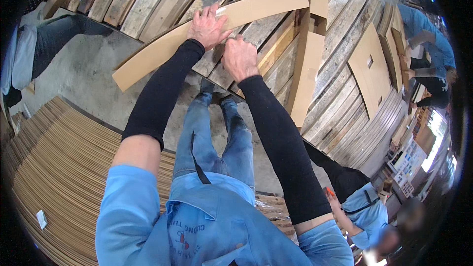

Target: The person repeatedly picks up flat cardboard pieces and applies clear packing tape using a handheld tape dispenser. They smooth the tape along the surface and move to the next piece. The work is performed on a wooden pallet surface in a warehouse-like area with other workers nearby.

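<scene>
A long, narrow strip of brown cardboard lies across the slatted wooden table in front of me, its left end jutting past the table's edge. My left hand rests on the strip, fingers spread over its surface and thumb toward the right. Close beside it, at the strip's near edge, my right hand is closed in a fist. A small pale bit shows near its knuckles, but what the fist holds is hidden. Another folded cardboard piece touches the strip's right end and runs toward me.
The wooden table has gaps between its slats. A flat cardboard sheet with small cutouts lies farther right. A large stack of cardboard stands at lower left. Co-workers are at the right, lower right and far left.
</scene>
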`<state>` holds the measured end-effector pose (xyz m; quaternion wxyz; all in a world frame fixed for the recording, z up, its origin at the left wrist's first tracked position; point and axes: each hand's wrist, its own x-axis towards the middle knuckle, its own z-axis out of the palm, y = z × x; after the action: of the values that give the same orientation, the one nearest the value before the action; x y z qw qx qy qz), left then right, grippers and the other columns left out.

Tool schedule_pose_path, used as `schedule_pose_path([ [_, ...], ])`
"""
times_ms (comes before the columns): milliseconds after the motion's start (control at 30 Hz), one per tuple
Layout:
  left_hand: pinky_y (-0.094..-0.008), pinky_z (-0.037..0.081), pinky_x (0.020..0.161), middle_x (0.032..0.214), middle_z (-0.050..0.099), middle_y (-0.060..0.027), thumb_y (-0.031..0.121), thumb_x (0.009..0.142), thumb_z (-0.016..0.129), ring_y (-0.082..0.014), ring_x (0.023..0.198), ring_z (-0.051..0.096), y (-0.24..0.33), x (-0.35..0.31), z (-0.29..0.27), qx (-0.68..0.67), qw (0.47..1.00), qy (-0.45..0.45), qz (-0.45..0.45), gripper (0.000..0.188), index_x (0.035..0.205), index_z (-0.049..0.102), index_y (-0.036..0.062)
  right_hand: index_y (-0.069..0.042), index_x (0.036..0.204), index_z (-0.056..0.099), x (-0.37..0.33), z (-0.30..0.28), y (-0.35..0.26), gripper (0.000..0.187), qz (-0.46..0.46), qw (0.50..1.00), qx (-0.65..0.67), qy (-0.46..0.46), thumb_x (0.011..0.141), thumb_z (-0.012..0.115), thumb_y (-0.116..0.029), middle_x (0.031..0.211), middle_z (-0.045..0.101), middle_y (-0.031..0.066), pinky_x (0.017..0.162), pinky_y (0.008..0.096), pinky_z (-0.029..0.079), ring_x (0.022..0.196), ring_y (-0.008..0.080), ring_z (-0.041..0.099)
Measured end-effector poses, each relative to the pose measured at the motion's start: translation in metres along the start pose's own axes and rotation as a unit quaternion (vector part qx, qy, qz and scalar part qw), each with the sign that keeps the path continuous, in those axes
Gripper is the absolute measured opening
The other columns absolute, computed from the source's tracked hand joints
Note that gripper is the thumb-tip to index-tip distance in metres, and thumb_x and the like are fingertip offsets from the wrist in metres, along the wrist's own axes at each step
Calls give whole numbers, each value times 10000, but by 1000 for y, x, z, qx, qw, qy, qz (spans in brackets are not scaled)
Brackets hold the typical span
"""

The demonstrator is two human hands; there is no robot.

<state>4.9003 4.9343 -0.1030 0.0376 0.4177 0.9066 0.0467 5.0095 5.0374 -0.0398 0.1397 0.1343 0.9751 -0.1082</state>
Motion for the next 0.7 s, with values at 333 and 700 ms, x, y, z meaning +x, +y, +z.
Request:
schedule_pose_path([
  [333,-535,379,1090,1514,391,-162,354,793,793,-372,1370,402,-7,2,-5,-39,999,-22,12,416,1142,662,170,-173,1222,742,-202,-29,97,399,122,955,270,-24,839,725,-284,1269,660,130,950,432,545,1109,338,672],
  [700,-626,342,1098,1508,470,-219,233,816,732,-419,1391,418,-21,54,-76,128,992,10,-3,380,1182,655,165,13,1253,703,-515,44,193,476,544,731,373,176,811,777,-146,1223,706,153,950,341,529,1075,250,692],
])
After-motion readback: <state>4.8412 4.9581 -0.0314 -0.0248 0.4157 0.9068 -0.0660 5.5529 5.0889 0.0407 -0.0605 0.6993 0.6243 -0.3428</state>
